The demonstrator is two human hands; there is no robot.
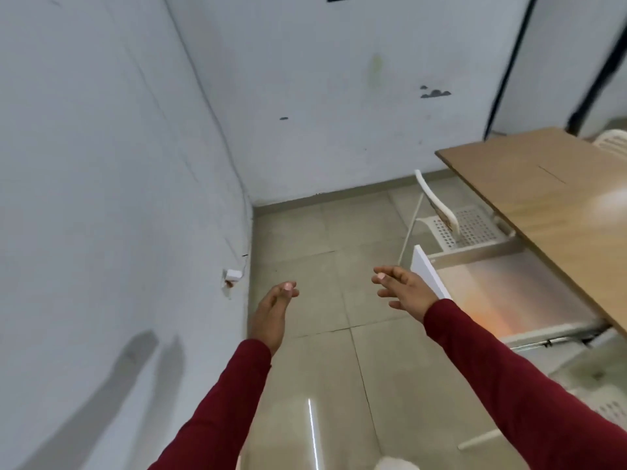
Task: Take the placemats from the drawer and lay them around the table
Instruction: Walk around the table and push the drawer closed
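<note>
A white drawer (424, 269) stands pulled out from under the wooden table (549, 195) at the right. Inside it lies something pale and glossy with an orange tint (509, 293), blurred, possibly the placemats. My right hand (403, 286) hovers just left of the drawer's white front, fingers relaxed and spread, holding nothing. My left hand (271, 310) floats over the floor further left, palm turned inward, fingers straight, holding nothing. Both arms wear dark red sleeves.
A white perforated chair (464, 228) stands beyond the drawer beside the table. Another white chair (610, 139) shows at the table's far end, and part of one at bottom right (610, 408). White walls meet in a corner to the left; beige tiled floor (305, 232) lies ahead.
</note>
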